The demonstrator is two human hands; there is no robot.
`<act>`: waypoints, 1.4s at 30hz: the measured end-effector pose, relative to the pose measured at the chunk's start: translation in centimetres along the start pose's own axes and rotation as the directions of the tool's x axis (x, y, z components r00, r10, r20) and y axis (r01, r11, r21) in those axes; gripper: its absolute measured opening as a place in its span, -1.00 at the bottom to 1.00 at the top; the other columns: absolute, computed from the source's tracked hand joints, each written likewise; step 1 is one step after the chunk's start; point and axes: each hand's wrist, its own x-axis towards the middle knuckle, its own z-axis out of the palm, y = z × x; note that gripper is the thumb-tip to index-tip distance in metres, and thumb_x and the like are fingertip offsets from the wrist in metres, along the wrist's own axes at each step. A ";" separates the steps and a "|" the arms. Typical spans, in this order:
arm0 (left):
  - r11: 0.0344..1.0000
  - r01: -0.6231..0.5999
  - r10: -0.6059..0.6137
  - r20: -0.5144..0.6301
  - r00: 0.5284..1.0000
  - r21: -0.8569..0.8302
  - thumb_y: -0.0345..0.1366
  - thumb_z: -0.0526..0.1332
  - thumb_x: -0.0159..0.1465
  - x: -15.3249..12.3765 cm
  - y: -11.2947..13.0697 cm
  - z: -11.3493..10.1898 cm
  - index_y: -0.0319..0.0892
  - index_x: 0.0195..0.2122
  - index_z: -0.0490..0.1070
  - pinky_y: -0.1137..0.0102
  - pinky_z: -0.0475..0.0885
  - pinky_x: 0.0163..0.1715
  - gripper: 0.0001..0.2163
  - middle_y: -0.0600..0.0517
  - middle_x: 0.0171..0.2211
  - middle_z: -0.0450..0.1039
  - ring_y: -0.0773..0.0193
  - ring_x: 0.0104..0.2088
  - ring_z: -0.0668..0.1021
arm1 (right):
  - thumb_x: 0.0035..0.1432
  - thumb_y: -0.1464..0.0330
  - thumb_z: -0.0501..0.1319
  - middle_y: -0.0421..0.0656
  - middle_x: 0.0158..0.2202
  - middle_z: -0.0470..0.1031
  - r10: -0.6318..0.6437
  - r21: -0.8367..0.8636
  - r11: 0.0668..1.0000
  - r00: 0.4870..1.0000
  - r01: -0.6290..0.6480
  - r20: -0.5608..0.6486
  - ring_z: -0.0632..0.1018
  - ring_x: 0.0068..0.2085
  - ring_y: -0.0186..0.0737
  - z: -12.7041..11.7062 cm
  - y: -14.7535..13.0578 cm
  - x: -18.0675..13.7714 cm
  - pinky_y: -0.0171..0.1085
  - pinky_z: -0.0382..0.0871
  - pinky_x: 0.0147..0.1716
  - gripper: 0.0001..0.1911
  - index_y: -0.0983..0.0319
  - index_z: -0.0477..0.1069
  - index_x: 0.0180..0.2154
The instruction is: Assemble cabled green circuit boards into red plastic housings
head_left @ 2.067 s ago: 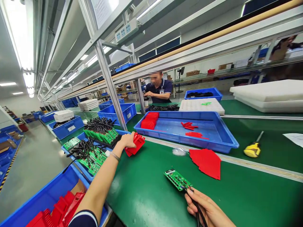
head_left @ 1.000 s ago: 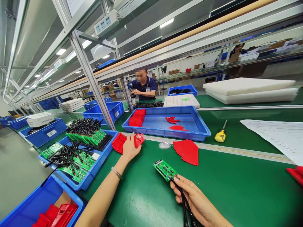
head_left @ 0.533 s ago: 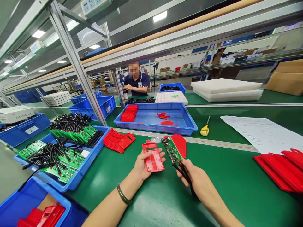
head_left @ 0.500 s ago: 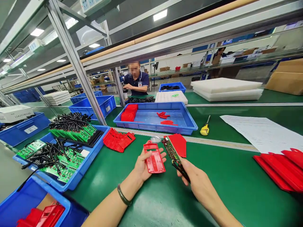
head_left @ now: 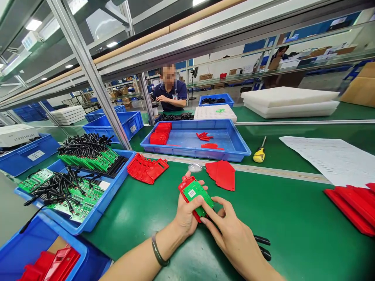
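Observation:
My left hand (head_left: pixel 185 216) grips a red plastic housing (head_left: pixel 184 184) from below, just above the green bench. A green circuit board (head_left: pixel 199 193) lies in the housing. My right hand (head_left: pixel 234 238) presses the board's near end with its fingertips. The board's black cable ends (head_left: pixel 263 246) stick out to the right from under my right hand. A fanned pile of red housings (head_left: pixel 147 168) lies to the left on the bench, and flat red covers (head_left: pixel 221 174) lie just beyond my hands.
Blue bins of circuit boards with black cables (head_left: pixel 76 186) stand at left. A blue tray (head_left: pixel 195 141) with red parts sits behind, with a yellow screwdriver (head_left: pixel 259 154), a paper sheet (head_left: pixel 331 158) and red parts (head_left: pixel 355 203) at right. A person (head_left: pixel 170 91) works opposite.
My left hand left the pile with one red housing and brought it in front of me. My right hand brought the board over, and it now lies in the housing.

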 end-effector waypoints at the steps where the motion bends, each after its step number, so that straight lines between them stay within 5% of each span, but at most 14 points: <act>1: 1.000 -0.007 0.007 -0.002 1.000 0.006 -0.41 0.34 0.02 -0.1 -0.1 0.1 0.05 0.24 0.00 0.20 0.31 0.01 -0.21 -0.07 -0.01 0.41 0.13 -0.03 0.46 | 0.29 0.23 -0.07 0.08 -0.06 0.28 -0.014 -0.005 1.000 1.000 0.014 -0.016 0.45 -0.40 -0.24 0.0 -0.1 0.0 -0.34 0.39 -0.64 -0.58 0.12 0.29 0.12; 11: 0.998 -0.058 0.060 -0.037 0.998 0.034 -0.36 0.23 0.17 -0.2 -0.2 0.6 -0.04 0.25 -0.02 0.15 0.27 0.05 -0.36 -0.09 -0.10 0.48 0.13 -0.08 0.51 | 0.31 0.22 -0.11 0.06 -0.06 0.25 -0.067 -0.058 0.996 0.997 0.066 -0.026 0.49 -0.43 -0.25 0.2 -0.4 -0.3 -0.33 0.41 -0.67 -0.58 0.09 0.23 0.14; 16: 1.000 0.005 -0.005 -0.026 1.000 -0.001 -0.32 0.20 0.22 0.1 0.0 0.3 -0.08 0.26 -0.06 0.10 0.25 0.06 -0.37 -0.16 -0.06 0.47 0.08 -0.03 0.49 | 0.28 0.18 -0.06 0.02 -0.08 0.29 0.068 0.203 0.976 0.993 -0.086 0.093 0.48 -0.42 -0.25 -0.6 0.2 0.1 -0.24 0.46 -0.52 -0.56 0.09 0.16 0.16; 20: 0.994 0.111 -0.110 0.043 0.993 -0.019 -0.34 0.21 0.20 0.1 0.3 0.2 -0.12 0.27 -0.07 0.07 0.23 0.07 -0.36 -0.20 -0.05 0.46 0.03 0.00 0.48 | 0.24 0.10 -0.02 -0.06 -0.26 0.43 0.239 0.576 0.697 0.896 -0.426 0.374 0.49 -0.32 -0.17 -1.9 1.4 1.3 -0.24 0.44 -0.40 -0.58 0.22 0.29 -0.01; 22: 0.986 0.164 -0.163 0.078 0.984 -0.014 -0.33 0.21 0.21 -0.1 0.4 0.2 -0.12 0.26 -0.04 0.07 0.23 0.07 -0.37 -0.19 -0.06 0.47 0.02 0.00 0.48 | 0.21 0.05 0.01 -0.11 -0.35 0.44 0.125 0.693 0.483 0.826 -0.535 0.550 0.46 -0.35 -0.20 -2.2 1.8 1.7 -0.27 0.41 -0.41 -0.58 0.25 0.39 -0.22; 24: 0.978 0.207 -0.207 0.103 0.973 0.008 -0.32 0.21 0.21 -0.3 0.5 0.3 -0.11 0.24 0.00 0.05 0.24 0.06 -0.40 -0.19 -0.07 0.48 0.01 0.01 0.47 | 0.15 0.01 0.07 -0.17 -0.46 0.41 0.033 0.752 0.311 0.797 -0.581 0.603 0.40 -0.44 -0.27 -1.9 1.7 1.9 -0.30 0.35 -0.44 -0.55 0.27 0.40 -0.39; 32: 0.950 0.312 -0.301 0.185 0.936 -0.033 -0.38 0.17 0.18 0.0 1.0 0.0 -0.10 0.20 0.09 0.10 0.28 0.01 -0.45 -0.14 -0.08 0.46 0.05 -0.06 0.50 | 0.03 -0.09 0.14 -0.20 -0.57 0.37 0.121 0.784 0.108 0.791 -0.611 0.600 0.33 -0.55 -0.35 -0.3 1.0 1.5 -0.35 0.23 -0.52 -0.46 0.31 0.36 -0.51; 35: 0.912 0.393 -0.363 0.216 0.906 -0.116 -0.40 0.14 0.14 0.2 0.7 -0.3 -0.23 0.08 0.28 0.13 0.31 -0.03 -0.57 -0.06 -0.28 0.48 0.14 -0.22 0.54 | 0.07 -0.09 0.08 -0.18 -0.59 0.39 0.090 0.732 0.210 0.758 -0.649 0.646 0.35 -0.58 -0.33 -0.1 1.4 1.5 -0.33 0.25 -0.54 -0.45 0.29 0.34 -0.53; 37: 0.926 0.354 -0.329 0.183 0.927 -0.130 -0.42 0.12 0.13 0.3 0.4 -0.3 -0.29 -0.03 0.37 0.16 0.32 -0.06 -0.65 0.00 -0.40 0.42 0.23 -0.35 0.52 | 0.13 -0.06 0.02 -0.18 -0.63 0.38 0.130 0.656 0.433 0.763 -0.618 0.633 0.36 -0.60 -0.29 -0.2 1.7 1.4 -0.31 0.23 -0.56 -0.45 0.26 0.31 -0.57; 40: 0.971 0.203 -0.193 0.092 0.977 -0.123 -0.43 0.10 0.14 0.3 0.2 0.0 -0.28 -0.13 0.40 0.20 0.35 -0.14 -0.74 0.02 -0.43 0.37 0.29 -0.41 0.47 | 0.22 0.04 0.01 -0.16 -0.56 0.40 0.233 0.428 0.824 0.911 -0.371 0.341 0.40 -0.51 -0.23 -0.9 1.7 1.1 -0.29 0.19 -0.51 -0.54 0.24 0.33 -0.50; 42: 0.986 0.117 -0.117 0.013 0.993 -0.121 -0.43 0.11 0.15 0.4 0.2 0.2 -0.24 -0.15 0.39 0.23 0.36 -0.18 -0.76 0.03 -0.43 0.35 0.30 -0.42 0.45 | 0.25 0.12 0.03 -0.14 -0.47 0.41 0.101 0.230 0.966 0.991 -0.120 0.093 0.40 -0.43 -0.20 -1.6 1.2 0.9 -0.28 0.18 -0.45 -0.63 0.23 0.35 -0.43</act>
